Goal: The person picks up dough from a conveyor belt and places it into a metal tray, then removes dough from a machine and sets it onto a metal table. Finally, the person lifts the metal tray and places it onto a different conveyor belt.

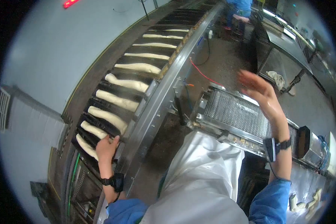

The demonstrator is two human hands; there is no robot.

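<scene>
My left hand [106, 148] is over the near end of the conveyor, its fingers curled at the right end of a long pale strip [92, 129] that looks like dough. The fingertips are partly hidden. A second pale strip [86, 148] lies just beside the hand, partly under it. My right hand [258, 89] is raised above the floor beyond a metal mesh belt [235, 112]; its fingers are stretched out, slightly blurred, and hold nothing. Each wrist wears a black strapped device.
Several more pale strips [117, 99] lie crosswise in dark slots along the conveyor. Its steel side rail [153, 112] runs away from me. At far right stands a metal table [289, 50]. Bent pale pieces [313, 199] lie lower right. Another person [240, 7] is at the back.
</scene>
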